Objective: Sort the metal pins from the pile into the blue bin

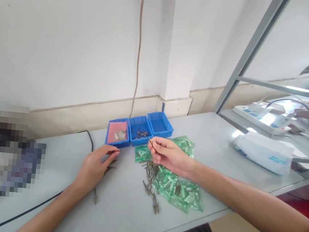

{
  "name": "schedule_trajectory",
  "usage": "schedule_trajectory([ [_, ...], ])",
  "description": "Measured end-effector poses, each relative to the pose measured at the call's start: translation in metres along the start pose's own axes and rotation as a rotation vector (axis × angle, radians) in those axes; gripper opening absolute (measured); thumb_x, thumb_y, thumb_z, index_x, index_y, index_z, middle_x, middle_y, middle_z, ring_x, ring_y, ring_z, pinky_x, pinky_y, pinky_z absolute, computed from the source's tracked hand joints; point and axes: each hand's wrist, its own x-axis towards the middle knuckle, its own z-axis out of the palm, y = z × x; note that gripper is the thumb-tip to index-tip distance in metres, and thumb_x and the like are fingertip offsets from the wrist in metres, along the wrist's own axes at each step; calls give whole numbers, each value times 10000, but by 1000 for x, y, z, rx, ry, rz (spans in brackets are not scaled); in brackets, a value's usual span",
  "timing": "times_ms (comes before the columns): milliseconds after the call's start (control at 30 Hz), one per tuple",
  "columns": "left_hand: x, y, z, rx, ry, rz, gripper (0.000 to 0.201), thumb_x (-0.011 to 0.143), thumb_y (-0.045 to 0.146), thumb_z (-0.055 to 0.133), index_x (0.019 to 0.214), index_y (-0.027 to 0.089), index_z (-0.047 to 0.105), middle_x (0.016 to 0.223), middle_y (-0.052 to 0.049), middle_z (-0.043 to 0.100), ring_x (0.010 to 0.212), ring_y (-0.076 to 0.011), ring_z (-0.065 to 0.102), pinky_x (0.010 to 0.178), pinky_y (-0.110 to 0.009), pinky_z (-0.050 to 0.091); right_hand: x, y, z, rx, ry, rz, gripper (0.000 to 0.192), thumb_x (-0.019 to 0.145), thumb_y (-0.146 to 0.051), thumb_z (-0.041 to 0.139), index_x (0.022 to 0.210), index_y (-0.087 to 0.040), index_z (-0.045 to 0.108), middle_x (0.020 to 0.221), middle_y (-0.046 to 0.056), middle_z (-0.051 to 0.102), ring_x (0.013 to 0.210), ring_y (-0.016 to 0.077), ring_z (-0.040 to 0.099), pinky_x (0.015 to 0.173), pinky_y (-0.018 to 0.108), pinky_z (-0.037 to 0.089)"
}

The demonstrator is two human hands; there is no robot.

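Head view showed the right hand (167, 154) with thumb and forefinger clamped on a small metal pin (150, 140) near the middle blue bin (141, 141), the left hand (93, 164) with thumb and forefinger tips together, and loose pins (151, 171) beside green bags (176, 188).

1. On the far side I face a white wall (82, 43), with a brown cord (139, 49) running down it.
2. To my right a grey metal frame (252, 47) slants upward.
3. Near it, on the right of my table (204, 135), lies a white packet (262, 152) with blue-green print.
4. On my left a black cable (92, 143) crosses the tabletop.
5. At the left edge I see a pixelated shape (20, 170), too blurred to name.
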Motion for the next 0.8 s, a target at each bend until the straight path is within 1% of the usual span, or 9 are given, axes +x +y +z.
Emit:
schedule_trajectory([
  [100,0,0,0,-8,-4,3,282,1067,499,600,1025,274,766,1084,-17,804,957,-215,754,878,-316,603,0,-1,-1,28,-17,8,293,935,-409,849,941,-171,678,843,-14,542,637,89,407,596,249,335],
  [167,0,-1,0,-16,-6,1,278,1067,496,601,1026,274,764,1076,-17,802,951,-216,756,877,-319,606,0,0,-1,-11,-1,0,303,946,-435,832,958,-175,677,853,-12,549,637,87,419,593,247,334],
  [267,-1,-1,1,-48,-10,-11,267,1070,485,598,1039,274,758,1069,-14,797,897,-203,765,843,-312,616,1,2,0,-202,71,-63,323,952,-481,808,1032,-197,679,897,1,612,630,94,471,590,256,364],
  [367,-1,-3,2,-79,-18,-9,267,1080,473,580,1063,268,751,1088,-20,789,869,-193,767,799,-297,623,2,3,1,-432,171,-177,310,975,-494,759,1078,-228,637,926,7,669,641,117,528,598,272,413],
  [433,-1,-3,2,-68,-12,19,275,1085,470,571,1069,264,753,1091,-28,788,900,-201,764,814,-302,623,2,3,1,-524,228,-230,261,1005,-473,712,1077,-246,604,919,-1,664,651,129,537,602,276,430],
  [500,-1,-2,1,-44,-4,51,282,1087,468,569,1062,262,759,1083,-35,789,930,-209,755,832,-310,620,2,4,-1,-617,267,-267,193,1035,-436,663,1070,-255,607,901,-6,635,655,140,531,602,283,434],
  [600,0,1,0,-27,-2,86,285,1089,462,568,1056,260,766,1074,-39,789,938,-208,747,832,-309,615,2,6,-4,-792,289,-308,141,1081,-383,570,1075,-267,649,895,3,615,647,155,531,608,302,434],
  [733,-1,5,1,-50,0,126,307,1088,472,561,1057,256,777,1055,-54,789,946,-215,755,775,-299,619,3,10,-8,-931,280,-390,214,1112,-364,508,1111,-281,705,1058,47,654,679,168,561,656,333,467],
  [800,-2,6,2,-62,0,118,308,1083,483,564,1069,257,772,1039,-56,789,921,-214,757,740,-294,621,4,11,-9,-971,275,-416,244,1117,-365,500,1172,-292,725,1131,60,654,669,163,570,684,353,492],
])
